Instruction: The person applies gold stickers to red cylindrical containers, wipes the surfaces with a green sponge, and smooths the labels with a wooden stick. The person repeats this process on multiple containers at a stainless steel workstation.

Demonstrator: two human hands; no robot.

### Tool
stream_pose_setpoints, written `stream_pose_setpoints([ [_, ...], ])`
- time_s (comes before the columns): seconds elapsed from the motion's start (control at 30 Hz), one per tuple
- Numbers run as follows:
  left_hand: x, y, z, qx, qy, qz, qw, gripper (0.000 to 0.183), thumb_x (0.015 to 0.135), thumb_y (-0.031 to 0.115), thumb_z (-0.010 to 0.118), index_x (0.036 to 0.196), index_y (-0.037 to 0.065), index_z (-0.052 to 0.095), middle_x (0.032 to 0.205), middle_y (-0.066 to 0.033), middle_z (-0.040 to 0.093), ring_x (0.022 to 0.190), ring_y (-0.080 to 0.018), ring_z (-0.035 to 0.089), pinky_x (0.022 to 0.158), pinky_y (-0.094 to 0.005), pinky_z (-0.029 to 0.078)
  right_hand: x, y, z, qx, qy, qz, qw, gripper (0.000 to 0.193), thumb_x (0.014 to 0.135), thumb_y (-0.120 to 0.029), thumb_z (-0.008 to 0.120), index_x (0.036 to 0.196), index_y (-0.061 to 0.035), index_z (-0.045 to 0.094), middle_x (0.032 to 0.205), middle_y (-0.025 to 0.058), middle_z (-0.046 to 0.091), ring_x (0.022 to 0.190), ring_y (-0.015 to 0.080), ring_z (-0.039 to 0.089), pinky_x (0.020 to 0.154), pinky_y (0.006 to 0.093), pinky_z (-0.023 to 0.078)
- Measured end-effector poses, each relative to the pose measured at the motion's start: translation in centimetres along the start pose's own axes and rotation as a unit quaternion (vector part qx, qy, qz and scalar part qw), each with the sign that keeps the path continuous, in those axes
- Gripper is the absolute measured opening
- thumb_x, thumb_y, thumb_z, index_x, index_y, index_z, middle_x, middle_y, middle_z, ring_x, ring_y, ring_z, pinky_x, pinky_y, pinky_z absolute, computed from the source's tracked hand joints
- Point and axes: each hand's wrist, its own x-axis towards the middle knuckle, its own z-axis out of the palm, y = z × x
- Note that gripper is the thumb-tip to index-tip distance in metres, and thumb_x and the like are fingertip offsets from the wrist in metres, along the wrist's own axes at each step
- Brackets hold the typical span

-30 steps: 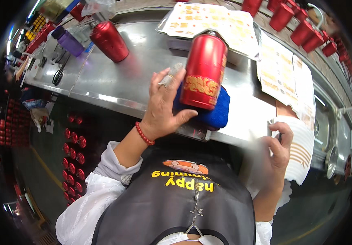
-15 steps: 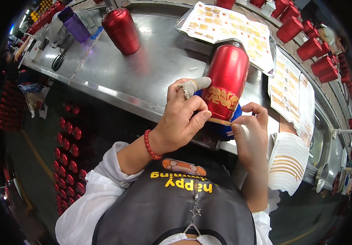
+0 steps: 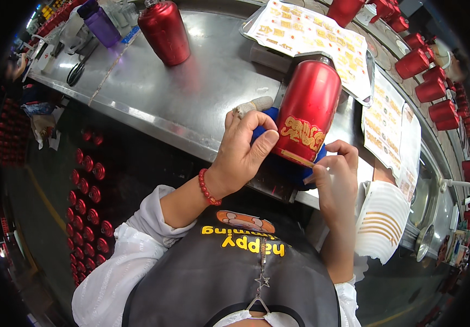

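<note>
A shiny red metal bottle (image 3: 312, 92) lies tilted on a blue support (image 3: 265, 121), base toward me. Gold dragon-like decoration (image 3: 302, 135) covers its lower side, and a thin gold decal strip (image 3: 296, 157) runs along the base edge. My left hand (image 3: 240, 144) is beside the base's left side, thumb and index fingertips together in a ring; anything between them is hidden. A grey cover sits on one of its fingers. My right hand (image 3: 335, 182) pinches the strip's pale right end between thumb and curled fingers.
Another red bottle (image 3: 164, 32) stands on the steel table (image 3: 207, 82), with a purple bottle (image 3: 99, 24) and scissors (image 3: 77, 71) farther left. Gold decal sheets (image 3: 316, 41) lie behind. White sheets with gold strips (image 3: 379, 223) hang at right; red bottles (image 3: 442, 111) line the far right.
My left fingertips have moved up and away from the strip's left end. That end now rests against the bottle's base. My right hand keeps its pinch, having shifted slightly right.
</note>
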Motion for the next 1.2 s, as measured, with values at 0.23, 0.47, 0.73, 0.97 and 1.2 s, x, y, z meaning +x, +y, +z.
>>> stream_pose_setpoints([
  [0.23,-0.2,0.7,0.6,-0.022,0.054,0.019,0.998,0.037,0.099,0.03,0.061,0.123,0.004,0.053,0.118,-0.0133,0.057,0.112,-0.0305,0.045,0.104,-0.0435,0.035,0.0,0.6,0.2,0.032,-0.006,0.011,0.999,0.014,0.097,-0.007,0.062,0.09,0.0039,0.059,0.117,0.017,0.047,0.088,0.0194,0.06,0.061,0.028,0.061],
  [0.47,0.3,-1.1,1.2,-0.125,-0.012,-0.088,0.988,0.038,0.098,0.02,0.059,0.129,-0.001,0.05,0.126,-0.0137,0.056,0.121,-0.0251,0.048,0.106,-0.0366,0.039,0.3,0.3,0.3,0.025,-0.02,0.004,0.999,0.015,0.098,-0.008,0.062,0.09,0.004,0.058,0.117,0.0165,0.046,0.086,0.0181,0.062,0.061,0.0275,0.061],
  [0.73,0.4,-1.7,1.2,-0.111,-0.022,-0.098,0.989,0.038,0.098,0.012,0.055,0.131,-0.004,0.048,0.127,-0.0121,0.057,0.121,-0.0182,0.052,0.107,-0.0331,0.04,0.7,0.3,0.4,0.011,-0.027,-0.012,1.0,0.014,0.098,-0.008,0.061,0.091,0.0035,0.058,0.117,0.0164,0.046,0.087,0.018,0.061,0.061,0.0272,0.062],
  [0.97,-0.5,0.0,0.8,-0.023,0.032,0.024,0.999,0.039,0.096,0.016,0.059,0.131,0.001,0.057,0.124,-0.0124,0.062,0.123,-0.0297,0.05,0.114,-0.0444,0.03,0.6,0.6,0.2,0.003,-0.024,-0.019,1.0,0.014,0.098,-0.009,0.061,0.091,0.0031,0.058,0.117,0.0163,0.045,0.089,0.0181,0.061,0.061,0.027,0.061],
  [1.2,-2.5,-0.9,0.0,0.085,-0.017,0.082,0.993,0.044,0.103,0.023,0.052,0.14,-0.001,0.054,0.139,-0.0139,0.06,0.135,-0.0332,0.046,0.12,-0.0492,0.018,0.1,1.1,-0.2,0.059,-0.024,0.015,0.998,0.016,0.1,-0.01,0.059,0.09,0.0038,0.058,0.117,0.0162,0.045,0.076,0.0159,0.064,0.063,0.0268,0.059],
])
